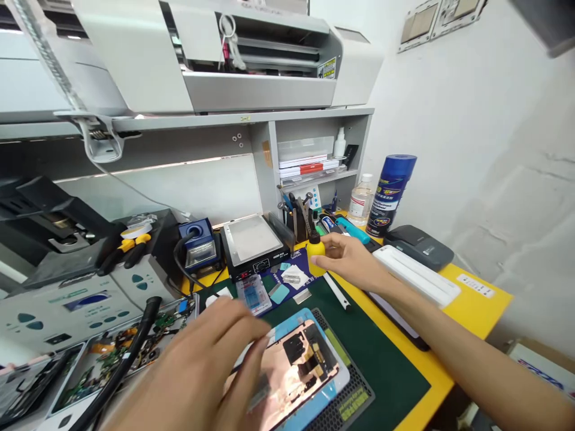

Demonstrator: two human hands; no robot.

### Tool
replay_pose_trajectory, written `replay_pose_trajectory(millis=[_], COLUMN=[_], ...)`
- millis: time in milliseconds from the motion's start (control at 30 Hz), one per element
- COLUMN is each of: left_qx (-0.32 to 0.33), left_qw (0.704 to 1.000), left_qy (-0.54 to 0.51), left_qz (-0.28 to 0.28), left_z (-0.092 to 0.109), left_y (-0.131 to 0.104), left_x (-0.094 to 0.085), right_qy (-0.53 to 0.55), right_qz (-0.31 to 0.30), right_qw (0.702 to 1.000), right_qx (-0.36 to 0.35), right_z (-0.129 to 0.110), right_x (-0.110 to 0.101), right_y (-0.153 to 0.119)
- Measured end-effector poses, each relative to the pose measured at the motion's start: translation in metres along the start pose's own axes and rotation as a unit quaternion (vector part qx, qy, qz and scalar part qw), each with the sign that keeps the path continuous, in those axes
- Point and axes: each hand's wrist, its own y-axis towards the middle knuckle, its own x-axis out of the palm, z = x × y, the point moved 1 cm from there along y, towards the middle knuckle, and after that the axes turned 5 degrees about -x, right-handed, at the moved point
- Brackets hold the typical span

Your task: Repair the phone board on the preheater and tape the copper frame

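My right hand point(344, 258) is wrapped round a small yellow bottle point(316, 258) with a black nozzle, at the back of the green mat point(381, 359). In the foreground my left hand point(211, 353), partly blurred, is over the left side of a copper-coloured phone screen part point(287, 374). Its thumb and fingers are pressed together; whatever lies between them is too small or hidden to name. The screen part rests on a light blue sheet on a dark perforated pad point(359, 392).
A hot plate point(251, 239), small packets and a tool holder stand behind the mat. A blue spray can point(390, 194) and clear bottle point(360, 200) are at the back right. Circuit boards fill a tray point(196, 305) at left, beside grey equipment point(76, 302).
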Motion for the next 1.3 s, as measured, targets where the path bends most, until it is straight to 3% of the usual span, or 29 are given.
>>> replay_pose_trajectory(millis=[67,133,200,300,400,900,1067,1200,1300], left_qx=[-0.013,-0.033,-0.007,0.009,0.026,0.051,0.044,0.008,-0.028], left_qw=[0.999,0.985,0.972,0.963,0.957,0.948,0.954,0.963,0.970], left_qy=[0.017,0.086,0.149,0.179,0.196,0.213,0.214,0.208,0.202], left_qz=[-0.040,-0.143,-0.183,-0.199,-0.212,-0.230,-0.206,-0.170,-0.134], left_z=[0.001,-0.002,-0.008,-0.019,-0.025,-0.022,-0.023,-0.030,-0.033], left_y=[0.037,0.070,0.093,0.110,0.111,0.121,0.122,0.128,0.130], left_x=[0.007,0.024,0.045,0.071,0.083,0.090,0.088,0.075,0.049], right_qy=[0.001,0.004,0.001,0.001,0.003,-0.007,-0.014,0.004,0.006], right_qz=[0.024,0.035,0.041,0.045,0.051,0.050,0.051,0.041,0.041], right_qw=[1.000,0.999,0.999,0.999,0.998,0.998,0.998,0.998,0.998], right_qx=[-0.001,-0.009,-0.015,-0.021,-0.030,-0.046,-0.043,-0.040,-0.036], right_z=[0.006,0.010,0.014,0.016,0.014,0.011,0.012,0.013,0.012], right_x=[-0.002,-0.003,-0.005,-0.006,-0.006,-0.009,-0.012,-0.013,-0.014], right_y=[0.000,0.001,0.001,0.001,-0.001,-0.002,-0.002,-0.001,-0.001])
